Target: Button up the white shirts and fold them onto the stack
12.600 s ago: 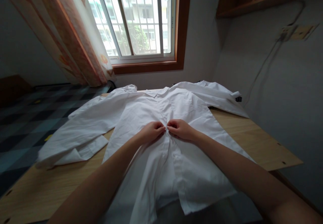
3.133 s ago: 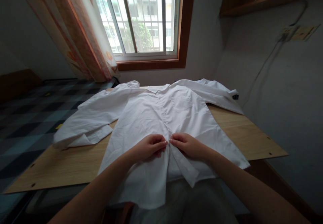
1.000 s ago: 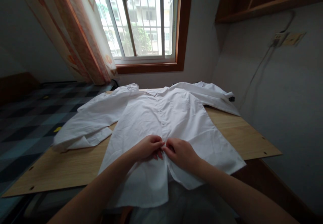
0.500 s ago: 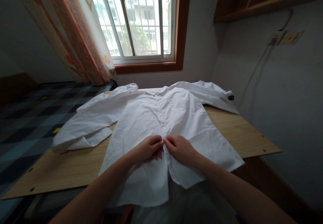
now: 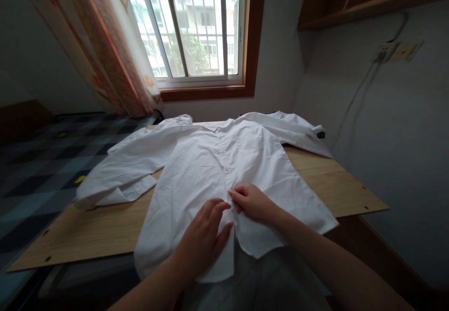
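Bare forearms (image 5: 310,248); dim greyish clothing (image 5: 259,285)

home, bedroom type. checked bedspread (image 5: 31,166) at left, flowered curtain (image 5: 94,44) beside a wood-framed window (image 5: 196,30). barred view out onto an apartment-style building (image 5: 206,18) plus a tree (image 5: 191,56). wooden wall shelf (image 5: 379,9) upper right, wall socket (image 5: 386,51) below it with a cord (image 5: 354,96) hanging down. plain wooden tabletop (image 5: 94,231) next to the bedspread. brown piece (image 5: 21,121) far left maybe a headboard, too dark to be sure.
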The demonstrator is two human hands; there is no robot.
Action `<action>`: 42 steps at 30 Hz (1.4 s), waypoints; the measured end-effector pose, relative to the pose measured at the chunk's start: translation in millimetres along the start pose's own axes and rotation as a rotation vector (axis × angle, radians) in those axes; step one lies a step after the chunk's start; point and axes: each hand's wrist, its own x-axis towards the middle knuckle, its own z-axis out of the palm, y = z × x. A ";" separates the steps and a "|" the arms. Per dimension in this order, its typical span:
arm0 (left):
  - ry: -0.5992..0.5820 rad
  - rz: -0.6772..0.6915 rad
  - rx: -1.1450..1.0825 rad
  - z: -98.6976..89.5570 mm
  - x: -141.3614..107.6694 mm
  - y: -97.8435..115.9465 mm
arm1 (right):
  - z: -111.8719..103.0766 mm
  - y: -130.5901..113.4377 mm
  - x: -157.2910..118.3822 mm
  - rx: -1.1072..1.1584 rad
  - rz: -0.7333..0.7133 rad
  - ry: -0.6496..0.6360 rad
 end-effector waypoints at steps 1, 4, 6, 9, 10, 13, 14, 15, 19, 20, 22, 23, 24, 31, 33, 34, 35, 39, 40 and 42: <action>0.008 0.066 0.038 -1.3 -8.1 3.3 | 0.0 0.2 0.1 0.042 0.021 -0.011; -0.015 0.283 0.151 -3.9 -30.7 9.0 | -0.1 2.0 0.7 0.201 0.071 -0.028; -0.042 0.382 0.227 -3.8 -42.3 8.6 | 0.2 3.4 0.5 0.280 0.095 -0.015; -0.012 0.409 0.296 -2.4 -51.7 4.8 | 1.9 4.3 -0.9 0.292 0.106 0.031; 0.018 0.400 0.303 -2.6 -52.5 4.1 | 2.9 4.1 -1.4 0.262 0.094 0.048; 0.098 0.375 0.311 -7.1 -48.7 7.3 | 4.8 2.6 -3.4 0.106 0.007 0.094; 0.117 0.372 0.309 -9.7 -45.8 10.1 | 4.2 1.6 -5.0 0.057 -0.032 0.105; 0.133 0.366 0.303 -12.6 -42.4 13.5 | 2.4 0.2 -7.6 0.012 -0.069 0.110; 0.147 0.298 0.228 -24.7 -28.6 28.1 | -16.7 -8.4 -33.9 -0.168 -0.207 0.035; 0.144 0.274 0.208 -27.7 -26.4 30.9 | -22.7 -9.8 -44.3 -0.229 -0.255 -0.024; 0.143 0.234 0.178 -32.6 -24.3 35.3 | -31.5 -8.3 -66.6 -0.395 -0.375 -0.176; 0.141 0.220 0.170 -34.0 -24.4 36.8 | -33.0 -4.8 -77.2 -0.469 -0.405 -0.198; 0.136 0.213 0.165 -34.4 -25.4 37.9 | -32.4 0.6 -86.6 -0.539 -0.433 -0.191; 0.040 0.320 0.241 2.3 -42.8 22.5 | -6.4 51.4 -114.8 -0.886 -0.576 0.235; -0.005 0.414 0.232 13.1 -47.2 12.5 | -7.8 57.1 -117.3 -0.916 -0.580 0.323; -0.031 0.454 0.215 14.8 -48.3 8.2 | -10.4 58.2 -118.6 -0.917 -0.587 0.347; -0.059 0.477 0.189 13.3 -48.3 4.9 | -13.7 58.4 -119.8 -0.907 -0.601 0.362; -0.187 0.283 0.057 -19.7 -34.9 -4.3 | -26.3 50.2 -124.5 -0.792 -0.668 0.305; -0.190 0.180 0.055 -30.9 -29.2 -8.5 | -28.5 45.9 -125.5 -0.751 -0.670 0.259; -0.129 0.015 0.101 -50.5 -17.9 -22.5 | -32.2 35.7 -127.3 -0.682 -0.671 0.160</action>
